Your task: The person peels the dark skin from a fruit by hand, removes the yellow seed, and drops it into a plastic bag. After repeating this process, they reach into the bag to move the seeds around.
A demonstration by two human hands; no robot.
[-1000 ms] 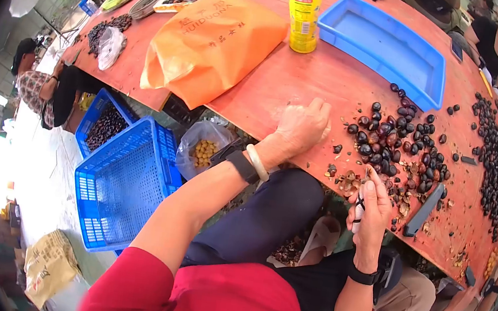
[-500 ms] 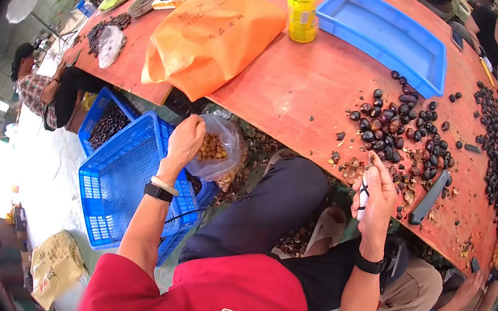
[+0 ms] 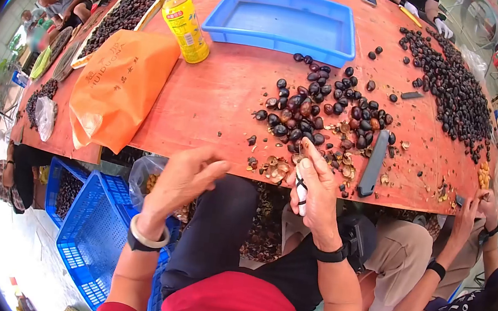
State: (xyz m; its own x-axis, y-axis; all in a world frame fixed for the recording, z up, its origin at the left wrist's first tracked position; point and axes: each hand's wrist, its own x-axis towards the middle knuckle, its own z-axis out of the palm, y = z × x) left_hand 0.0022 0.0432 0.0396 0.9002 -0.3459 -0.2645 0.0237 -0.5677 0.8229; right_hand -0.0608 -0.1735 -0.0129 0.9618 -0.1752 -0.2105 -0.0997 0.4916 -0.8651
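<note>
My left hand [image 3: 187,180] is over my lap at the table's front edge, fingers loosely apart with nothing in them. My right hand [image 3: 320,195] is closed around a small white-handled knife [image 3: 301,190] with black marks; its blade hardly shows. Just beyond that hand lies a heap of glossy dark nuts [image 3: 304,109]. Broken shells [image 3: 275,169] are scattered at the table's edge. A plastic bag of peeled yellowish kernels [image 3: 151,182] hangs below the edge, partly hidden behind my left hand.
A grey box-cutter-like tool [image 3: 373,163] lies right of the nuts. Further off are a blue tray [image 3: 277,50], a yellow bottle [image 3: 185,23] and an orange bag [image 3: 122,87]. Blue crates [image 3: 93,236] stand at lower left. A co-worker's hands [image 3: 475,211] are at the right edge.
My left hand has come away from the kernel bag, moving right towards the table edge, and its fingers have opened. The view has turned right. My right hand still holds the knife.
</note>
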